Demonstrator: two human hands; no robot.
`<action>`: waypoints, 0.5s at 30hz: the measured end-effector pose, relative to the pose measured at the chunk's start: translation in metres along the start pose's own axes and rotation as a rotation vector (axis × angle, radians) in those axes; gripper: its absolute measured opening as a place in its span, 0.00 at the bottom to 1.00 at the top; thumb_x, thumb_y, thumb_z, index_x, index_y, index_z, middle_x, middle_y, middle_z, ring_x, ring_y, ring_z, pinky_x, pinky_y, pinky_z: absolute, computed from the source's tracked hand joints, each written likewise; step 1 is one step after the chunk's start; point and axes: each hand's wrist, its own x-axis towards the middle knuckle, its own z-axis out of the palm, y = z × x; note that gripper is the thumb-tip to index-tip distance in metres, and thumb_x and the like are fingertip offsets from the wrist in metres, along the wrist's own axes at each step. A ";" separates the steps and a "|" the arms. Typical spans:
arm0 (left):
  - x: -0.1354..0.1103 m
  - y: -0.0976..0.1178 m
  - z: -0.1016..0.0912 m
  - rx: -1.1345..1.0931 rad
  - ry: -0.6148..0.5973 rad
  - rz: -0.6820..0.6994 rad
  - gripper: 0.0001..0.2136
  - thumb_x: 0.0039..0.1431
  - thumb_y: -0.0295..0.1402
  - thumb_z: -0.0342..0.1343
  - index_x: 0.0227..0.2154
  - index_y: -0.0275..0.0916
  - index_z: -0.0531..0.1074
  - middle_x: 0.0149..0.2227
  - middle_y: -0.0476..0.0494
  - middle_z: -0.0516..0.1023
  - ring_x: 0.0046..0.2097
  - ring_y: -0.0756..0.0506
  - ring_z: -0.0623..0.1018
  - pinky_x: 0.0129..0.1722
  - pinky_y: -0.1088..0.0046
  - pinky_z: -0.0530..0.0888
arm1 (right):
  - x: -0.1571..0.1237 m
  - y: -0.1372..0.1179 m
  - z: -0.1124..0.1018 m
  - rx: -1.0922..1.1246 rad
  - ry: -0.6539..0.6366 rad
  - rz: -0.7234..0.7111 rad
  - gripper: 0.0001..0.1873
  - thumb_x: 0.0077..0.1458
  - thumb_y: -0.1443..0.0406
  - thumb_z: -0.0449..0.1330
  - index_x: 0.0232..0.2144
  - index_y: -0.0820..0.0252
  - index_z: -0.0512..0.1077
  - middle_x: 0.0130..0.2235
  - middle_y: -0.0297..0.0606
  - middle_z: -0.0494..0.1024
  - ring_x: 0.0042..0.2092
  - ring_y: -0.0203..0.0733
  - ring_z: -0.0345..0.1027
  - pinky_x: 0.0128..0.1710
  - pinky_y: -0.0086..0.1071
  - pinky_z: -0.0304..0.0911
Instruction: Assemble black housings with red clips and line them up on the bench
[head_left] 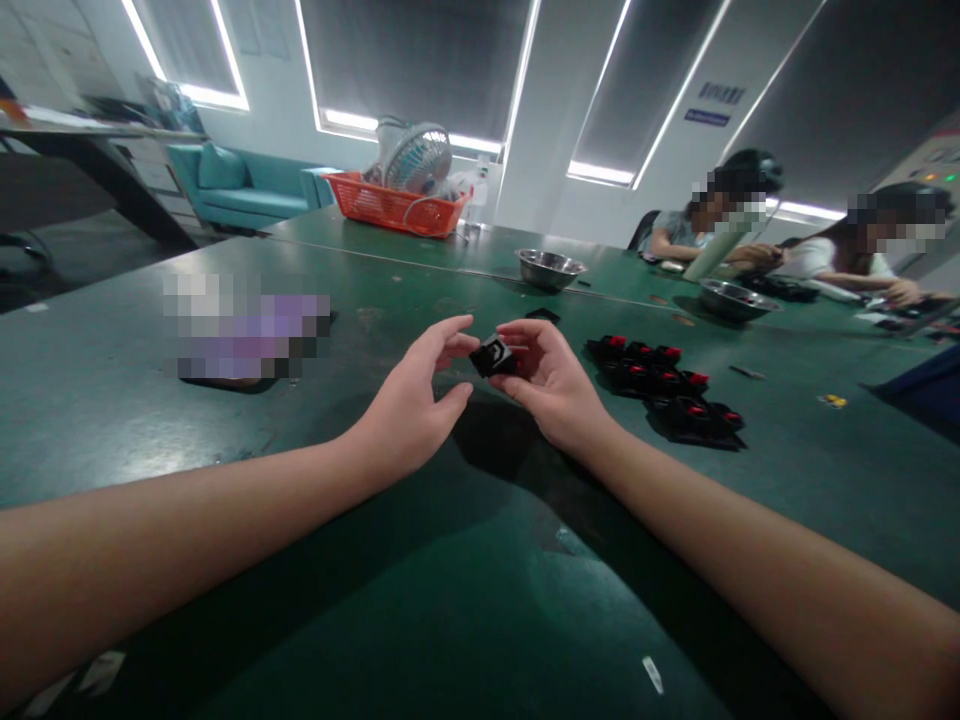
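Observation:
My right hand (551, 375) pinches a small black block-shaped part (493, 356) with a pale angular mark on its visible face. The part is held above the green table (450, 600), and its exact kind does not show. Beside it, my left hand (420, 400) is curved with thumb and fingers apart, its fingertips close to the part's left side. Whether they touch it I cannot tell. Right of my right hand lie several black parts with red pieces (652, 375), set out in rows. A flat black piece (543, 315) lies just beyond my hands.
A metal bowl (550, 268) stands ahead, with a second bowl (735, 300) farther right. An orange basket (397, 205) holding a fan is at the back. A blurred purple object (262, 335) lies left. Two people (712, 220) sit at the far right.

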 end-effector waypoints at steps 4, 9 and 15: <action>-0.001 0.003 -0.001 0.104 0.007 -0.062 0.27 0.55 0.27 0.56 0.59 0.34 0.59 0.55 0.34 0.69 0.57 0.41 0.71 0.57 0.58 0.69 | -0.001 -0.002 0.003 0.106 -0.050 0.082 0.28 0.44 0.70 0.64 0.48 0.52 0.62 0.44 0.36 0.66 0.46 0.41 0.67 0.47 0.37 0.67; 0.000 0.006 -0.001 0.081 -0.076 -0.070 0.23 0.56 0.30 0.57 0.55 0.31 0.65 0.54 0.34 0.71 0.54 0.42 0.73 0.55 0.60 0.71 | -0.002 -0.003 0.004 0.101 -0.061 0.049 0.31 0.41 0.73 0.63 0.48 0.52 0.61 0.43 0.35 0.66 0.47 0.41 0.67 0.48 0.37 0.66; 0.001 0.006 -0.002 0.028 -0.061 -0.085 0.18 0.55 0.28 0.58 0.50 0.34 0.69 0.49 0.38 0.74 0.50 0.43 0.75 0.52 0.61 0.72 | -0.002 -0.004 0.005 0.103 -0.082 0.010 0.31 0.41 0.74 0.62 0.48 0.52 0.61 0.42 0.34 0.67 0.47 0.41 0.68 0.52 0.39 0.64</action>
